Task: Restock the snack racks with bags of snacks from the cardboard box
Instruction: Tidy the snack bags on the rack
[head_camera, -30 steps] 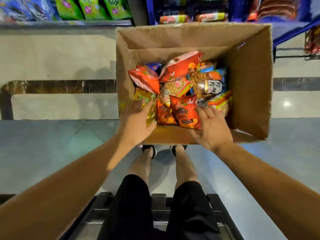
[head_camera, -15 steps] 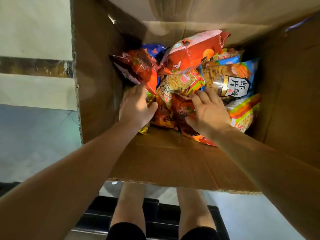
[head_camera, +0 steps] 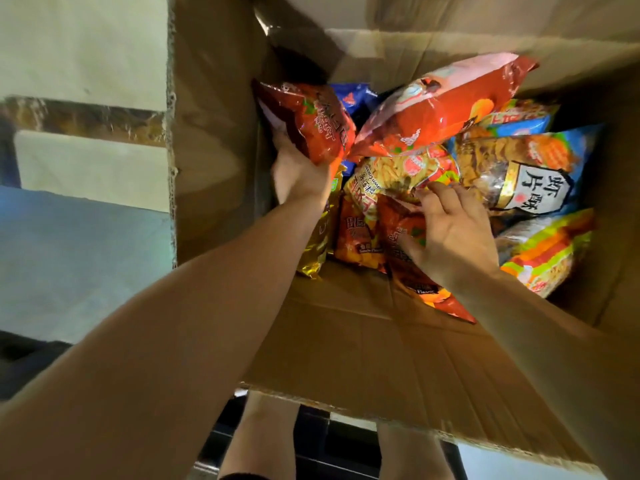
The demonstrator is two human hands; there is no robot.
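Note:
An open cardboard box point(head_camera: 346, 341) fills the view, with several snack bags piled inside. My left hand point(head_camera: 299, 174) reaches in along the left wall and grips the lower end of a dark red bag point(head_camera: 311, 123). My right hand point(head_camera: 446, 230) lies on an orange-red bag point(head_camera: 401, 237), thumb and fingers curled around its top edge. A big pink-and-red bag point(head_camera: 436, 105) lies across the pile. Below it is a yellow prawn-cracker bag point(head_camera: 398, 171), and to the right a blue bag with a white label point(head_camera: 526, 171).
A gold bag point(head_camera: 317, 244) stands against the box's left wall, and an orange-green striped bag point(head_camera: 550, 251) lies at the right. Pale floor tiles point(head_camera: 79, 254) with a dark stripe point(head_camera: 86, 119) show left of the box. My legs point(head_camera: 263, 434) and a dark frame are below.
The view has moved closer into the box. My left hand has gone further in and taken hold of the dark red bag. My right hand has closed on the orange-red bag.

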